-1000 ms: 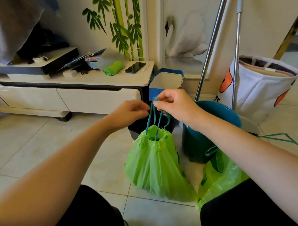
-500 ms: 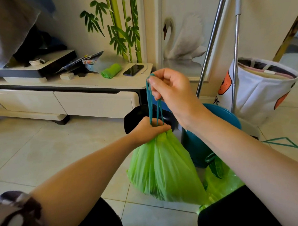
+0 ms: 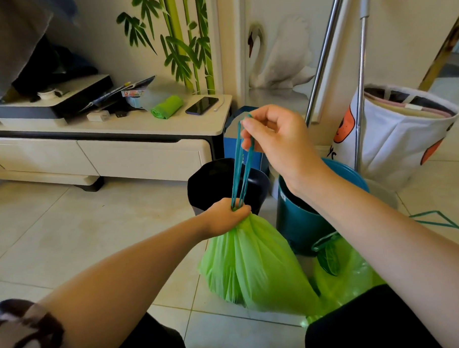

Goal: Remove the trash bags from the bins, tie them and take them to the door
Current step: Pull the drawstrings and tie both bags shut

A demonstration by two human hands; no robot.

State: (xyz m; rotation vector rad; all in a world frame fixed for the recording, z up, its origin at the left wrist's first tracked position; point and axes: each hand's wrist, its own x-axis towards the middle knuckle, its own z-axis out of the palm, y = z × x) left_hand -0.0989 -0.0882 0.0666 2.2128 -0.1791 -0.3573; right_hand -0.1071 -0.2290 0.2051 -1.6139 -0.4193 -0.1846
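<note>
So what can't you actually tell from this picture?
- Head view: what is inside the green bag; the left hand has its neck bunched shut.
- Whether the drawstring is knotted; the right hand hides its top.
- Second green bag: partly hidden by the right forearm and knee.
- Teal bin: inside blocked by the arm.
- The door: not in view.

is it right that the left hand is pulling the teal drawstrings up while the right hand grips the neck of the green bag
Not quite: the hands are swapped. In the head view the right hand is pulling the teal drawstrings up, while the left hand grips the neck of the green bag.
</note>
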